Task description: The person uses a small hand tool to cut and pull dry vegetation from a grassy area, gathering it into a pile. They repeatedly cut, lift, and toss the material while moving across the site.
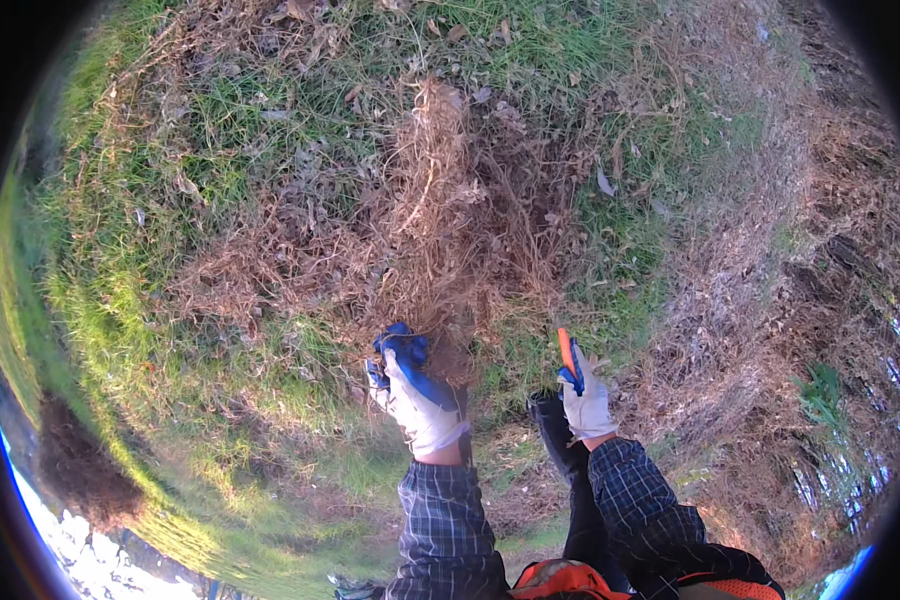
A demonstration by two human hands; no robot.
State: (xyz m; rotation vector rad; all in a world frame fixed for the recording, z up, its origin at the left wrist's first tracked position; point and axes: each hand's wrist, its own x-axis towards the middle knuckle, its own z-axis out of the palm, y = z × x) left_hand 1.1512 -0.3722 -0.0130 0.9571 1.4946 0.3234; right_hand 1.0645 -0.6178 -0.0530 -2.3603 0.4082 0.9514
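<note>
My left hand (420, 401), in a white work glove with a blue coated palm, has its fingers curled around the near end of a bundle of dry brown plants (439, 187). Tangled stems and pale, root-like strands stretch away from it over the grass. To the right, my right hand (589, 397) wears a matching glove and grips a tool by its orange handle (565, 352). The tool's working end cannot be made out against the grass. A dark trouser leg and boot (559, 427) show beside the right wrist.
Green grass (270, 120) mixed with dead leaves surrounds the bundle. Dry brown litter (720, 322) covers the right side, with a small green plant (821, 394) in it. A brown heap (82, 465) lies on the grass at far left.
</note>
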